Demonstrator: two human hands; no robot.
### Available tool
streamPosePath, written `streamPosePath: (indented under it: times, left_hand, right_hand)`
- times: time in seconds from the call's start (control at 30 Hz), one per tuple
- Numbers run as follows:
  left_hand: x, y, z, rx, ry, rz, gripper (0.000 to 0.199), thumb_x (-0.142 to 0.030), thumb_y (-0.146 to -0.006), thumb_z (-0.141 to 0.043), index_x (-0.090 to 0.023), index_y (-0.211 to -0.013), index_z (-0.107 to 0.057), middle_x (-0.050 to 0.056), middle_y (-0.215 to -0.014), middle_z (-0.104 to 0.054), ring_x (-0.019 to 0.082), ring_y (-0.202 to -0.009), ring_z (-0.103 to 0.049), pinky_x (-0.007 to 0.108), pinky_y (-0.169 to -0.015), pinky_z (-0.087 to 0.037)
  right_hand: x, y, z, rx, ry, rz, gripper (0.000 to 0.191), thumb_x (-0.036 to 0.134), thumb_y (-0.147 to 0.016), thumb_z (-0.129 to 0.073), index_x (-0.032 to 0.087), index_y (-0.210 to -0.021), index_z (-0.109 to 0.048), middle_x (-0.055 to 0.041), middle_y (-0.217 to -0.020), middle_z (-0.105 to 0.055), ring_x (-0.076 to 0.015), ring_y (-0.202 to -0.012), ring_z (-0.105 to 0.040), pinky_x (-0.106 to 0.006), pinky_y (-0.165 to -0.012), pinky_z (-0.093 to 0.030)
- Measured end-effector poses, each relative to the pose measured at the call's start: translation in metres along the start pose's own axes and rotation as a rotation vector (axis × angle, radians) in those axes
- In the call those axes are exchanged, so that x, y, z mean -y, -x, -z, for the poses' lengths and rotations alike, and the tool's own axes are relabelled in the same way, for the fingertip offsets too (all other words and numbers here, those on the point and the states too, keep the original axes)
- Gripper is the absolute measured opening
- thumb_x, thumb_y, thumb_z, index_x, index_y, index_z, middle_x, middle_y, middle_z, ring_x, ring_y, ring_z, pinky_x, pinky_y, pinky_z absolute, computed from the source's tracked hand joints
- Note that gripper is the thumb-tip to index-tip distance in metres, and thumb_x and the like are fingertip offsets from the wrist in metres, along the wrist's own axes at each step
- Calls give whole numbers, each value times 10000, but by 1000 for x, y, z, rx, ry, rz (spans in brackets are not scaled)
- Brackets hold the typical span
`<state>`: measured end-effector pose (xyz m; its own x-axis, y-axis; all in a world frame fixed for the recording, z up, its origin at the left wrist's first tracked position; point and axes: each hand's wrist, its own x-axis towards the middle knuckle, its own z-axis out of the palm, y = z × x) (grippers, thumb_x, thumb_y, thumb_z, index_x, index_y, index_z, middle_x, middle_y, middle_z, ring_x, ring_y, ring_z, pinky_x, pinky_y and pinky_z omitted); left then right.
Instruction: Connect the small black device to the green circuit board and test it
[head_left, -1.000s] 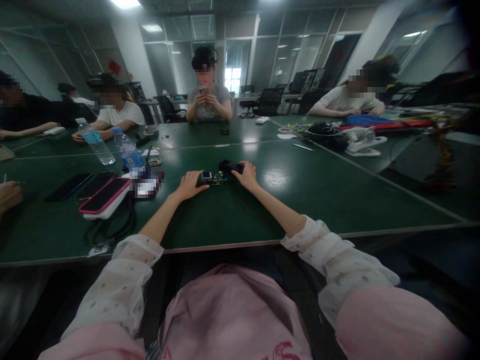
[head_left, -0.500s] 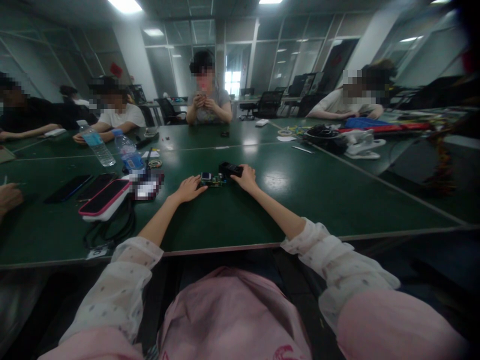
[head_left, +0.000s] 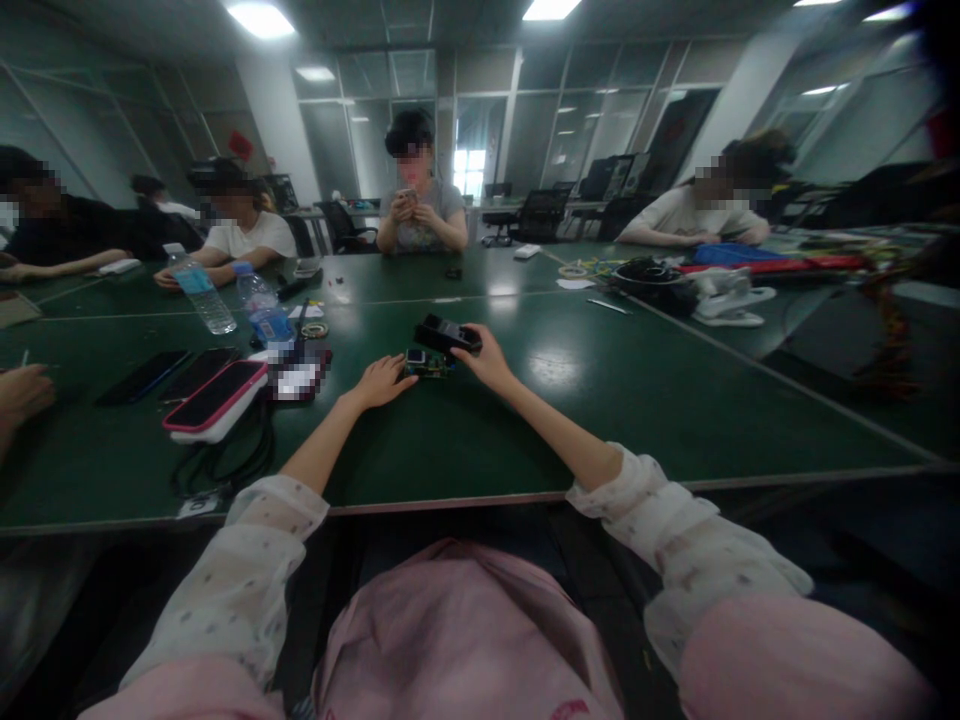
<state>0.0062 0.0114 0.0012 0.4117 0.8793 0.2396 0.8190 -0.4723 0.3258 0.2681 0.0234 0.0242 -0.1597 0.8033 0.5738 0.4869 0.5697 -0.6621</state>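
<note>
A small green circuit board point(head_left: 429, 365) with a little screen lies on the dark green table point(head_left: 450, 440). My left hand point(head_left: 382, 382) rests at the board's left end, its fingers stretched and the thumb near the lower edge. A black box-shaped device point(head_left: 448, 334) is gripped at its right end by my right hand point(head_left: 487, 358). The device is tilted just above and behind the board and hides part of the board's back edge.
Left of my hands are phones point(head_left: 216, 396), a dark cable point(head_left: 225, 455) and two water bottles point(head_left: 262, 310). Cables and a white plastic item point(head_left: 731, 300) lie at the right. Several people sit around the table; another person's hand point(head_left: 26, 390) is at the left edge.
My right hand has shifted the black device leftward and up, so it now sits over the back of the board. My left hand stays beside the board. The whole view has shifted slightly.
</note>
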Motion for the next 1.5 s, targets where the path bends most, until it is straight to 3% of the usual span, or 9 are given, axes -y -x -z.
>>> streamPosePath:
  times: [0.13,0.33,0.6,0.77,0.97,1.13,1.27,1.5]
  left_hand:
    - [1,1,-2,4,-5,41,649,-630,-844,-386,-195,-1321,-455,127,-1434,-419,335,-1362,-315,495,-1116,-195]
    - [1,0,-1,3,-18,14,650,-641,-844,-373,-201,-1317,-441,130,-1397,-459,321,-1342,-351,479,-1105,-227]
    - [0,3,0,-48,44,93,964,-737,-739,-460,-126,-1442,-213,215,-1502,-271,364,-1374,-287,487,-1095,-232]
    - [-5,0,2,-69,92,95,902,-729,-750,-451,-165,-1430,-272,176,-1477,-341,354,-1354,-323,498,-1093,-238]
    - [-13,-7,6,-89,355,159,712,-677,-869,-214,-203,-1364,-408,124,-1390,-472,269,-1299,-422,432,-1079,-298]
    - [-15,-5,6,-101,408,189,639,-672,-856,-305,-246,-1299,-479,84,-1336,-531,251,-1262,-467,425,-1078,-307]
    - [-15,-3,7,-102,464,183,602,-655,-864,-311,-258,-1270,-511,59,-1288,-567,235,-1211,-511,404,-1060,-341]
    - [-18,-4,7,-94,493,172,594,-648,-860,-340,-240,-1241,-543,64,-1272,-578,233,-1182,-527,394,-1037,-368]
  right_hand:
    - [9,4,-3,117,-97,87,537,451,-781,-635,199,-1227,-476,-114,-1198,-556,-255,-1089,-533,-411,-895,-455]
    - [4,6,-3,167,-63,99,523,396,-784,-644,222,-1246,-471,-105,-1214,-547,-257,-1117,-517,-427,-904,-455]
    - [5,13,-7,344,88,156,568,319,-754,-669,241,-1271,-444,-91,-1234,-547,-265,-1081,-516,-452,-941,-407]
    - [4,12,-5,360,77,163,557,317,-735,-678,246,-1237,-446,-81,-1225,-544,-272,-1084,-510,-440,-921,-401]
    - [11,13,-4,348,34,204,541,265,-692,-686,240,-1179,-451,-65,-1170,-550,-266,-1060,-517,-425,-912,-390]
    - [18,15,-5,336,26,218,505,255,-678,-685,236,-1132,-466,-57,-1102,-572,-259,-1022,-527,-422,-900,-395]
    - [18,17,-6,350,-30,174,546,295,-663,-729,231,-1139,-470,-63,-1131,-562,-257,-1055,-529,-438,-923,-409]
    - [17,13,-2,497,-297,-125,551,473,-735,-692,216,-1193,-526,-85,-1170,-585,-228,-1075,-570,-425,-943,-462]
